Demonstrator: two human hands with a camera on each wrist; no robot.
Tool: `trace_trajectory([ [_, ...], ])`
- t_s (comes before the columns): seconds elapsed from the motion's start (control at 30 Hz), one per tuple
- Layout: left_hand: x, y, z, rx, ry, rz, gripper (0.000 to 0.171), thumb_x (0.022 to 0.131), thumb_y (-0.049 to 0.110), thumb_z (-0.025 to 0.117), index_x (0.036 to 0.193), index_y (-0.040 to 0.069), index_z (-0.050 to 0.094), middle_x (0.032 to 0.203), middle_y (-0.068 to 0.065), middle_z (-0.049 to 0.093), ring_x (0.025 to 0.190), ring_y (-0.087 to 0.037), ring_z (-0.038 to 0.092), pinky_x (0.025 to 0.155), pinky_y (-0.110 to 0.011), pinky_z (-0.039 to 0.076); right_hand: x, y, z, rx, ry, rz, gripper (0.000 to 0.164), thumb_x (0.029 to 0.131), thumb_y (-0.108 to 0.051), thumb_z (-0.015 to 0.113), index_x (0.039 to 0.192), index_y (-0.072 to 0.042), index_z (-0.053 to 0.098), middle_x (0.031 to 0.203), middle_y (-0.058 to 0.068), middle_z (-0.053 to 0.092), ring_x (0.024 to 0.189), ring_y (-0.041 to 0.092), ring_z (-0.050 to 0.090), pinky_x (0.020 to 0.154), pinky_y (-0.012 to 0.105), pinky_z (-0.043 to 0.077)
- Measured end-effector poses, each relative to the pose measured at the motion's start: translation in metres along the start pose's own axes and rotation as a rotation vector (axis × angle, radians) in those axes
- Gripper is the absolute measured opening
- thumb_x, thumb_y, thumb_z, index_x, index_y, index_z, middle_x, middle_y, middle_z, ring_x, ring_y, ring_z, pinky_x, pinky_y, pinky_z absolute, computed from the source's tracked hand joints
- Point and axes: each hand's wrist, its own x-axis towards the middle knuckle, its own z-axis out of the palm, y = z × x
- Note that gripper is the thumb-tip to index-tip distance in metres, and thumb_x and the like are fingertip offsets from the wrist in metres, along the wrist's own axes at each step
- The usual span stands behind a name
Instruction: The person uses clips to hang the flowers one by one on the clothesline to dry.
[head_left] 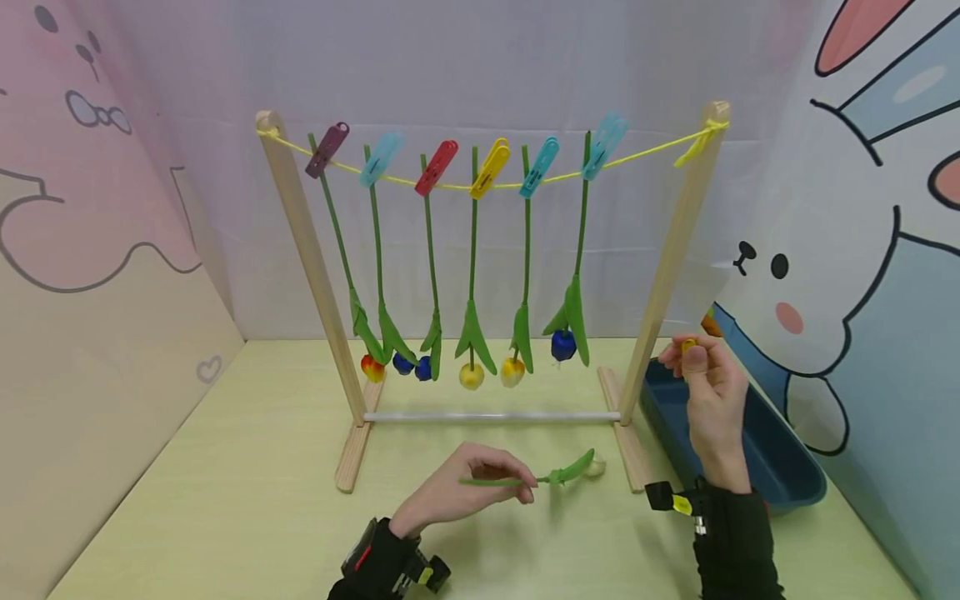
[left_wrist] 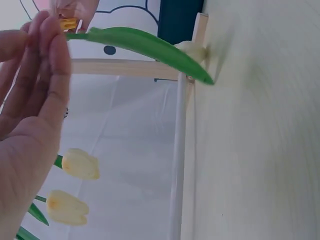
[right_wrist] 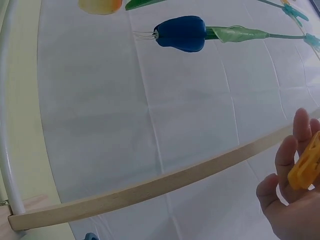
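My left hand (head_left: 471,487) pinches the green stem of an artificial tulip (head_left: 570,471) low over the table. Its pale cream bloom (left_wrist: 192,51) points right, beside a long green leaf. Raised over a blue bin at the right, my right hand (head_left: 711,392) holds a yellow-orange clothespin (right_wrist: 304,170) between thumb and fingers. A yellow string (head_left: 652,157) runs between two wooden posts. From it, several tulips hang bloom down under colored clothespins, among them a yellow clothespin (head_left: 491,169) in the middle and a light blue clothespin (head_left: 604,147) at the right end.
The right wooden post (head_left: 675,250) stands between the hanging tulips and the blue bin (head_left: 787,475). A white rod (head_left: 487,417) joins the bases of the posts low down. A pale curtain (head_left: 480,75) hangs behind, with cartoon-printed panels at both sides.
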Motion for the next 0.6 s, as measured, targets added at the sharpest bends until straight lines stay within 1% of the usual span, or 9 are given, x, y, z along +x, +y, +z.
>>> trace_trajectory([
  [0.07,-0.0001,0.0005,-0.0005,-0.02,0.069,0.088,0.021,0.1,0.007,0.061,0.111,-0.008,0.068,0.098,-0.033,0.069,0.092,-0.002,0.071,0.088,-0.036,0.06,0.0,0.0009,-0.0012,0.007,0.005,-0.017,0.022,0.105,-0.001,0.043,0.105,0.006,0.063,0.087,-0.003,0.069,0.08,0.011,0.059,0.073,0.016,0.045],
  [0.1,-0.0002,0.001,-0.0006,-0.026,0.103,0.137,0.019,0.099,0.005,0.061,0.11,-0.01,0.067,0.096,-0.034,0.068,0.091,-0.002,0.071,0.087,-0.034,0.061,-0.0003,0.0008,-0.0016,0.016,0.008,-0.02,0.022,0.105,0.0,0.043,0.107,0.009,0.062,0.088,-0.002,0.069,0.081,0.012,0.058,0.074,0.017,0.045],
  [0.13,-0.0004,0.0008,-0.0009,-0.027,0.136,0.187,0.018,0.099,0.003,0.061,0.109,-0.01,0.067,0.095,-0.034,0.067,0.09,-0.003,0.071,0.085,-0.034,0.061,-0.0004,0.0002,-0.0015,0.007,0.019,-0.013,0.022,0.106,-0.001,0.043,0.107,0.007,0.063,0.089,-0.003,0.069,0.082,0.012,0.057,0.074,0.017,0.044],
  [0.2,-0.0011,0.0029,-0.0007,-0.037,0.191,0.247,0.016,0.098,-0.001,0.059,0.108,-0.013,0.065,0.093,-0.035,0.065,0.089,-0.003,0.071,0.083,-0.034,0.061,-0.0005,-0.0014,-0.0008,0.022,0.035,-0.011,0.022,0.106,-0.003,0.043,0.107,0.004,0.064,0.093,-0.002,0.068,0.084,0.013,0.055,0.076,0.018,0.043],
  [0.23,-0.0012,0.0043,-0.0002,-0.03,0.222,0.266,0.015,0.098,-0.002,0.059,0.107,-0.013,0.065,0.093,-0.035,0.065,0.088,-0.003,0.07,0.081,-0.033,0.061,-0.0006,-0.0022,-0.0003,0.029,0.043,-0.009,0.021,0.105,-0.003,0.044,0.107,0.004,0.064,0.094,-0.002,0.068,0.085,0.013,0.054,0.077,0.018,0.043],
  [0.33,-0.0018,0.0069,0.0017,-0.001,0.296,0.289,0.015,0.099,-0.002,0.058,0.108,-0.012,0.065,0.091,-0.034,0.064,0.086,-0.002,0.07,0.079,-0.032,0.061,-0.0005,-0.004,0.0013,0.023,0.068,-0.001,0.02,0.105,-0.007,0.048,0.105,0.001,0.066,0.096,-0.005,0.063,0.084,0.011,0.048,0.075,0.019,0.038],
  [0.47,-0.0012,0.0088,0.0041,0.041,0.357,0.285,0.017,0.1,0.0,0.058,0.11,-0.01,0.066,0.089,-0.03,0.065,0.085,-0.006,0.069,0.08,-0.031,0.06,-0.0004,-0.0035,0.0027,0.005,0.077,-0.014,0.019,0.103,-0.007,0.051,0.103,0.004,0.066,0.09,-0.006,0.054,0.077,0.011,0.039,0.07,0.025,0.025],
  [0.53,-0.0002,0.0088,0.005,0.059,0.377,0.276,0.017,0.1,0.001,0.058,0.111,-0.009,0.067,0.089,-0.027,0.066,0.085,-0.008,0.069,0.08,-0.03,0.059,-0.0004,-0.0031,0.0031,-0.002,0.078,-0.017,0.019,0.103,-0.008,0.053,0.101,0.003,0.067,0.09,-0.006,0.055,0.077,0.011,0.039,0.071,0.025,0.025],
  [0.6,0.002,0.0092,0.0058,0.075,0.395,0.267,0.017,0.1,0.001,0.058,0.111,-0.008,0.068,0.089,-0.024,0.067,0.084,-0.007,0.068,0.08,-0.029,0.059,-0.0004,-0.0027,0.0032,-0.01,0.081,-0.024,0.02,0.102,-0.011,0.055,0.1,0.004,0.067,0.092,-0.006,0.057,0.079,0.011,0.041,0.072,0.023,0.028],
])
